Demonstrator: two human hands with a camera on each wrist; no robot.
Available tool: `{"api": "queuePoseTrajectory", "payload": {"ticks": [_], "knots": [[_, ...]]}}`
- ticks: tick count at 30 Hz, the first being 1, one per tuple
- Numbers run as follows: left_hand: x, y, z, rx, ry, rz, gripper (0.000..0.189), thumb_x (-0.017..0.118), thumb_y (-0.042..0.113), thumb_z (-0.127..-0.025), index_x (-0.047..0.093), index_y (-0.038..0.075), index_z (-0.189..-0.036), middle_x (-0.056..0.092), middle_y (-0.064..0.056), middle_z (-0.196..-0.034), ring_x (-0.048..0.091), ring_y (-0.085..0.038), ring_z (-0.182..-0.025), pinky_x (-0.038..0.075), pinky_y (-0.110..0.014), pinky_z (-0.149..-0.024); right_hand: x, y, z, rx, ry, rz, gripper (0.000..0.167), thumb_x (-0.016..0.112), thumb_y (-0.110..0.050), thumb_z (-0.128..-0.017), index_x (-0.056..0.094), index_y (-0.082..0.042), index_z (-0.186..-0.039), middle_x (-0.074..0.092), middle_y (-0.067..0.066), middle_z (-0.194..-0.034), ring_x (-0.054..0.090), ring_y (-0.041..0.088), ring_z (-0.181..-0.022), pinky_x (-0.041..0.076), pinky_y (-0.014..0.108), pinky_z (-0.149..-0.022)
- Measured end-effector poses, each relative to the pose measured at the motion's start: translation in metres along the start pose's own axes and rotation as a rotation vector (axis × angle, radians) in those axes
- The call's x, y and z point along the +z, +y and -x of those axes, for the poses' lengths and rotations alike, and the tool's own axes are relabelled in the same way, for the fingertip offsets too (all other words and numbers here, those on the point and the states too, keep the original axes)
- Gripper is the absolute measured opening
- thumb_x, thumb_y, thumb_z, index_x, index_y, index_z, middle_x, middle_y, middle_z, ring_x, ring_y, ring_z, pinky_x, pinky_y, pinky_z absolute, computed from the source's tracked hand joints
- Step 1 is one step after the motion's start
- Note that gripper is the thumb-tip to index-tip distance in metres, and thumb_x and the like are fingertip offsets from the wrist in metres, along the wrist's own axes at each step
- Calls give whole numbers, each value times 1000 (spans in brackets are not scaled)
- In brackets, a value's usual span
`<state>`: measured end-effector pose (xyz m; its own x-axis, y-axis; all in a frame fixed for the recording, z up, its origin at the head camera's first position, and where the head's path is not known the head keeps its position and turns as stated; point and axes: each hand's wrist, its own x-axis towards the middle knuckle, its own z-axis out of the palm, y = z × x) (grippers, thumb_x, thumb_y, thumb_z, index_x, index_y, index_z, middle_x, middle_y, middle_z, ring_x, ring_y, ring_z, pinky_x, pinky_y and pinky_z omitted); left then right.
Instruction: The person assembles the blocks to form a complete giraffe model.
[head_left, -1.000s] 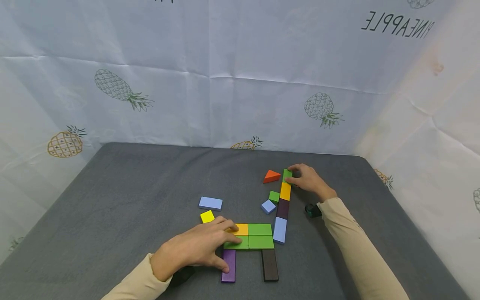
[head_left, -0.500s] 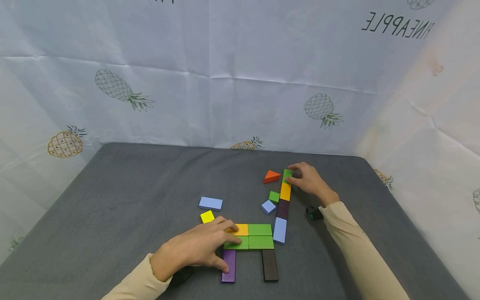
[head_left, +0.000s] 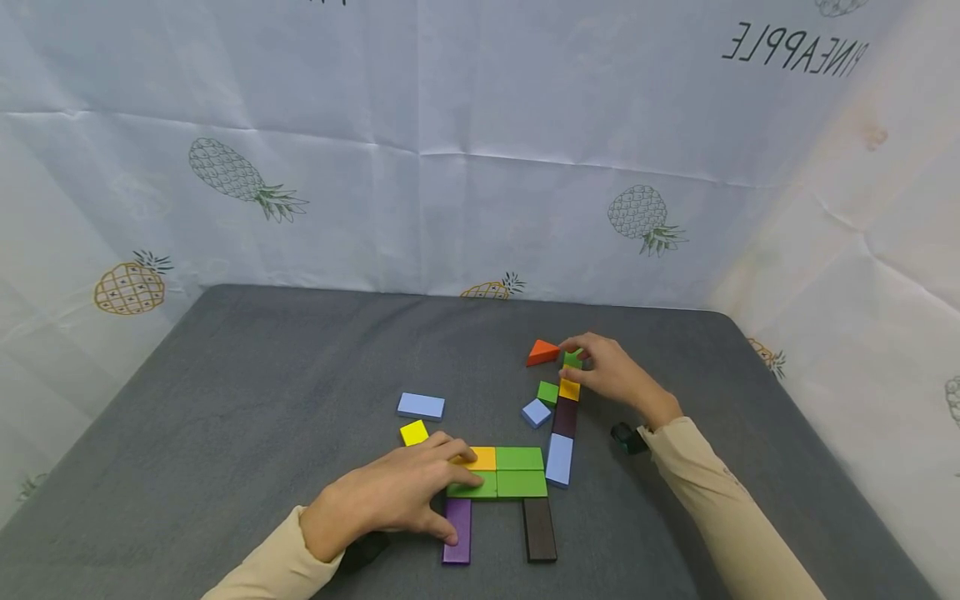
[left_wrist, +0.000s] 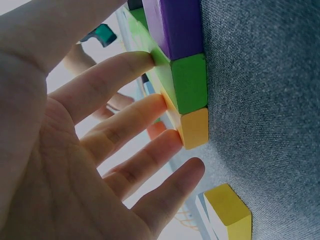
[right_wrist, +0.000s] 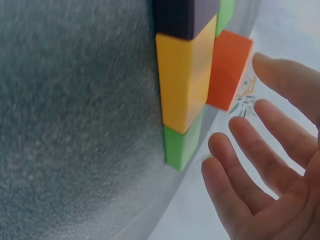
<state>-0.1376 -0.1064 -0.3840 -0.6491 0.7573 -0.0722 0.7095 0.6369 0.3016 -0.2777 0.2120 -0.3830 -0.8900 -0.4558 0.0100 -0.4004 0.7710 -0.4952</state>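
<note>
My left hand (head_left: 397, 492) rests with spread fingers on an orange block (head_left: 486, 458) and a green block (head_left: 465, 487). Its thumb lies at the purple block (head_left: 458, 546) below them. In the left wrist view the fingertips touch the blocks' top faces. My right hand (head_left: 618, 375) hovers over the far end of a column: a green block (head_left: 572, 360), an orange block (right_wrist: 180, 82), a dark block (head_left: 566, 418) and a light blue block (head_left: 558, 461). Its fingers hold nothing. An orange-red triangular block (head_left: 542, 353) lies just left of its fingertips.
Two more green blocks (head_left: 520, 459) and a dark brown block (head_left: 540, 531) join the left hand's group. Between group and column lie a small green block (head_left: 548, 393) and a small blue block (head_left: 536, 413). A yellow block (head_left: 414, 432) and a blue block (head_left: 421, 406) lie left.
My right hand has let go of the column's far green block and shifted left over it, towards the triangular block. The left hand has not moved.
</note>
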Motion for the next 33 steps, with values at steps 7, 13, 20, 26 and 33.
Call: {"api": "queuePoseTrajectory", "payload": {"ticks": [7,13,20,26,33], "knots": [[-1,0,0,-4,-7,8,58,85,46,-73,69,25,-125,57,4,-133,49,-13,-124,51,-29,-97,5,-13,2,-26,-62,27,43,73,-19,-90,63,0,-127,64,17,-126,60,33,-111,51,52,-95],[-1,0,0,-4,-10,13,58,84,47,-74,69,25,-126,57,4,-134,49,-14,-124,51,-30,-98,8,-21,3,-34,-136,42,43,74,-16,-89,63,-1,-128,63,16,-128,58,32,-114,49,51,-98],[-2,0,-1,-6,-21,15,59,84,47,-74,69,26,-126,57,4,-134,49,-14,-124,50,-30,-99,13,-26,3,-53,-168,80,41,75,-14,-87,65,-2,-124,63,15,-127,58,32,-117,48,50,-99],[-2,-1,0,-4,-18,10,58,84,48,-74,69,26,-126,57,4,-134,49,-14,-124,50,-29,-98,18,-27,0,-91,-163,114,35,76,-12,-86,69,-2,-119,67,14,-122,61,29,-114,50,47,-97],[-1,0,-1,-9,-18,9,58,83,48,-74,69,26,-126,57,5,-134,49,-13,-123,50,-29,-98,21,-27,-2,-100,-150,93,29,75,-9,-86,71,-3,-115,68,12,-116,63,24,-103,54,41,-88]]}}
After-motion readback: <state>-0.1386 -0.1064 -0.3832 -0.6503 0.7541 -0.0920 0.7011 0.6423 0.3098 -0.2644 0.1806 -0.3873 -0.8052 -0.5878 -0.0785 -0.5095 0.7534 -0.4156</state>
